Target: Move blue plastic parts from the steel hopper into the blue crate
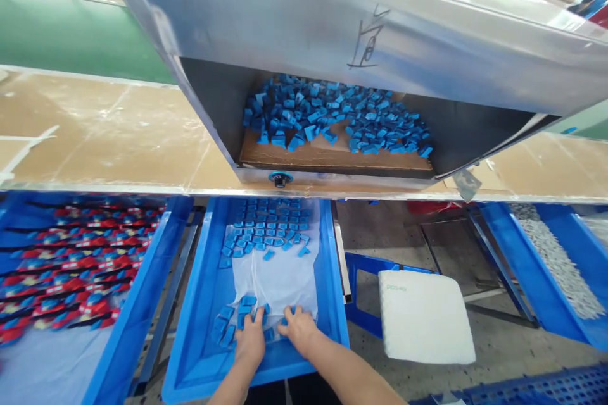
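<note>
A blue tray (335, 304) lined with a white sheet (275, 281) lies in front of me. Neat rows of small blue plastic pieces (270, 224) cover the far part of the sheet. Loose blue pieces (223, 323) lie near the tray's front left. My left hand (251, 338) is down among these, its fingers bent around a blue piece. To its right, my right hand (300, 331) has its thumb and fingers closed about another blue piece near the sheet's near edge. The fingers partly hide what both hands grip.
A metal box (294, 25) with an open front stands on the bench (95, 133), holding a heap of blue pieces (332, 111). At left is a tray of red and blue parts (80, 266). A white-cushioned stool (427, 316) and a tray of small grey parts (555, 259) are at right.
</note>
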The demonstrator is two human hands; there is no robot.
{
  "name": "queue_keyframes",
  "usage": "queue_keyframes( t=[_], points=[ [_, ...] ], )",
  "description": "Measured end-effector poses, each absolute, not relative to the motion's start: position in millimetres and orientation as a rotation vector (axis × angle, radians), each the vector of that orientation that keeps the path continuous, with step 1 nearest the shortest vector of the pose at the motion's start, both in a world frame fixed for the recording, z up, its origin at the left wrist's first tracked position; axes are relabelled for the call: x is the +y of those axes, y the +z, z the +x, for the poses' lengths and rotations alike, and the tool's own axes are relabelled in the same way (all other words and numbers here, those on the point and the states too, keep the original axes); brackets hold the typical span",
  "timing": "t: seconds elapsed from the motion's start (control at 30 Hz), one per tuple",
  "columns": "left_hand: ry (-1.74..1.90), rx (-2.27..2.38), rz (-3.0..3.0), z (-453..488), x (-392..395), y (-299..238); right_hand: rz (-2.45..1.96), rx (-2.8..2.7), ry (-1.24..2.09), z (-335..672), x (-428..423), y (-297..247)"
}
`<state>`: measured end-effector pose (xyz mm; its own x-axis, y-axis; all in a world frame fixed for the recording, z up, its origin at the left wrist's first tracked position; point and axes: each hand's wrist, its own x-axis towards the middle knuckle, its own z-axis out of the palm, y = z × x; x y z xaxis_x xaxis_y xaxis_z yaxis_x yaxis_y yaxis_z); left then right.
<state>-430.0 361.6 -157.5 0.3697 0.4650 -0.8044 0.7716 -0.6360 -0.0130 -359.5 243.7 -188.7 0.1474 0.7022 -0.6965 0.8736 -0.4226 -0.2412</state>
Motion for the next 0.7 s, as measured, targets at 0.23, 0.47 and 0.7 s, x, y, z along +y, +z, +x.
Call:
queue_keyframes(
  t=[0.23,0.47,0.7],
  points=[
    [-1.026,1.142,2.26,-426,354,-160,2.253,1.482,-1.092,-361,239,-185],
    [-0.984,1.171,2.31,-423,355,-158,2.272,1.302,-1.357,-335,223,-173],
    [-0.969,1.192,2.153,-430,369,-159,2.585,0.961,-1.489,-318,217,-162]
  ],
)
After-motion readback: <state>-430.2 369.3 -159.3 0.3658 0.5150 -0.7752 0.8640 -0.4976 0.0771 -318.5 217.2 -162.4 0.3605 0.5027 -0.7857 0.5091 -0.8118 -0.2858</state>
